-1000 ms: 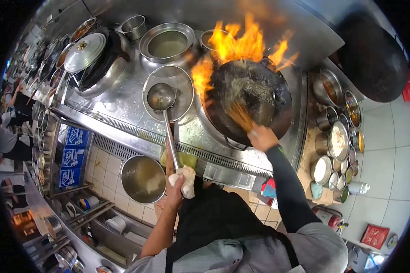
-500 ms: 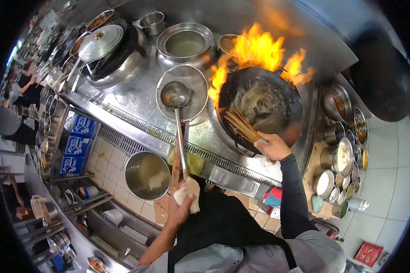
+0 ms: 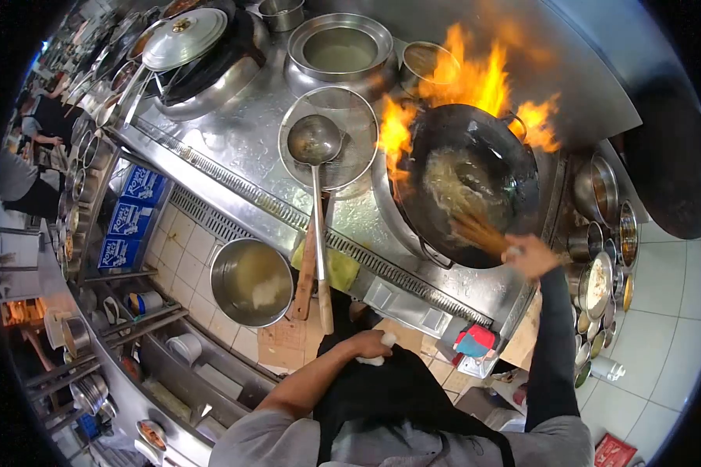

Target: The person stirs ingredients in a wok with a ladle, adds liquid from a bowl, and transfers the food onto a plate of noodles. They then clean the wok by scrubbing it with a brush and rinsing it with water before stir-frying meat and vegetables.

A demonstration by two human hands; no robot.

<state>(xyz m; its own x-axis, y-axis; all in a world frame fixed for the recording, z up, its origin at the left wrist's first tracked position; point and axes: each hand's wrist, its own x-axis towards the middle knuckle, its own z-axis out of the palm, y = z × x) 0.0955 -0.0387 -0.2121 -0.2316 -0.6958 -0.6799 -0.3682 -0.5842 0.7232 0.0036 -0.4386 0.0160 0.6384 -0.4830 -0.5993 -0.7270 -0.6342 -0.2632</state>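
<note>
My right hand (image 3: 533, 258) is closed around the end of a bamboo wok brush (image 3: 479, 233), slightly blurred. The bristle end dips into the black wok (image 3: 519, 175), which stands tilted on the burner with some liquid (image 3: 450, 180) in its bottom. Down in front of my black apron, my left hand (image 3: 364, 345) grips a white cloth (image 3: 374, 360). A ladle (image 3: 315, 142) rests in a round mesh strainer (image 3: 360, 159), its wooden handle pointing towards me, near my left hand but apart from it. Beside it lies another wooden handle (image 3: 307, 268).
Flames (image 3: 483, 78) rise behind the wok. A metal pot of cloudy liquid (image 3: 251, 272) stands at the left, near a yellow-green cloth (image 3: 343, 272). A lidded wok (image 3: 185, 39) and a water pot (image 3: 341, 22) sit further back. Ingredient bowls (image 3: 597, 284) line the right side.
My left hand has moved from beside the ladle handle to in front of my apron, still with the white cloth. My right hand has swung the brush rightward and lower in the wok. The view has shifted.
</note>
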